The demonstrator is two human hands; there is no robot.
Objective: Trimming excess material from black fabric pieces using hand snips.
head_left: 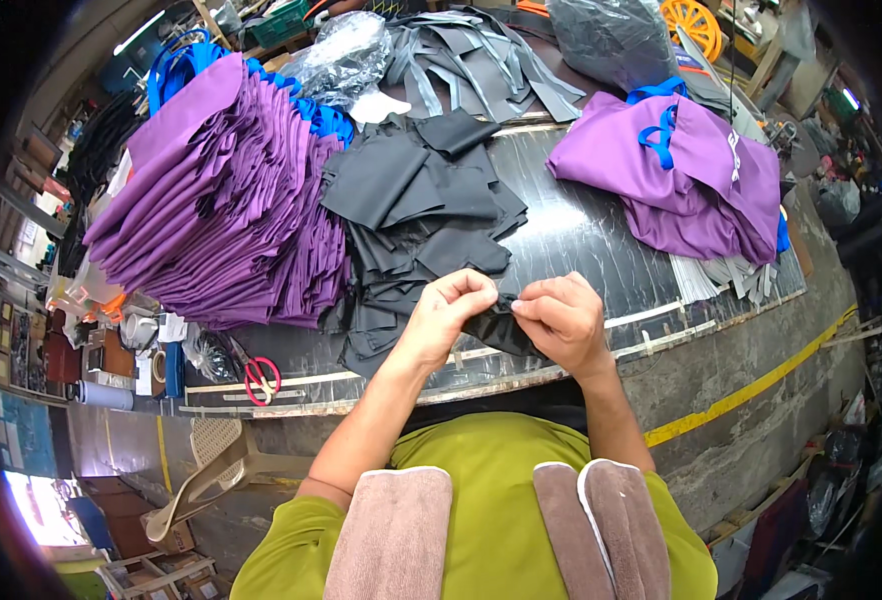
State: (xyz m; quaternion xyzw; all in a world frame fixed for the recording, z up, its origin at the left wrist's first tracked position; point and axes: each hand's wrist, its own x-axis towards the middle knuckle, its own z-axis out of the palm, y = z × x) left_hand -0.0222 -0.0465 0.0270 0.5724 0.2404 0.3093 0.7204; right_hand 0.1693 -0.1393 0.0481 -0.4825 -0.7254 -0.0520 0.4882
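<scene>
Between both hands, just above the table's front edge, hangs a small piece of black fabric [504, 331]. My left hand [448, 312] pinches its left upper edge with thumb and forefinger. Close by, my right hand [568, 318] pinches the same piece on its right side. Behind my left hand lies a loose heap of black fabric pieces [411, 200]. A tall stack of folded purple fabric [231, 210] with blue straps [311, 115] stands to the left. More purple fabric [681, 170], with blue loops, lies bundled at the right of the table.
Red-handled scissors [261, 380] lie near the table's [561, 220] front left edge. Grey strips [481, 60] and clear plastic [341, 55] lie at the back. White strips [726, 280] show under the right bundle. A beige plastic chair [221, 460] stands at the lower left.
</scene>
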